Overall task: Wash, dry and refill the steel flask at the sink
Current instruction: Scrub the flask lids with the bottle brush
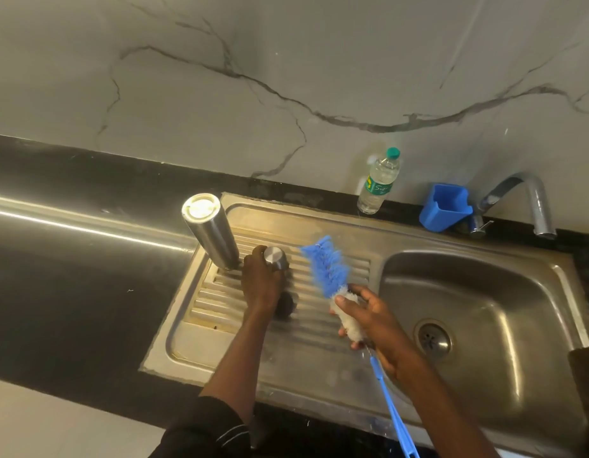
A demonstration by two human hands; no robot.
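Steel flask (pixel 211 231) inverted on drainboard | left hand (pixel 261 282) grips cap (pixel 276 257) | right hand (pixel 374 320) holds bottle brush (pixel 329 271)

We see a brushed steel flask (pixel 210 230) with a dull sheen, and its steel cap (pixel 276 257) equally satin. The sink (pixel 323 355) is stainless steel, its drainboard ribbed and scuffed. The bottle brush (pixel 329 271) has soft blue and white bristles on a plastic handle. We note a glossy black worktop (pixel 65 292), clear plastic water bottle (pixel 379 181), blue plastic cup (pixel 446 206), chrome tap (pixel 531 200), polished marble-look wall (pixel 286 61).
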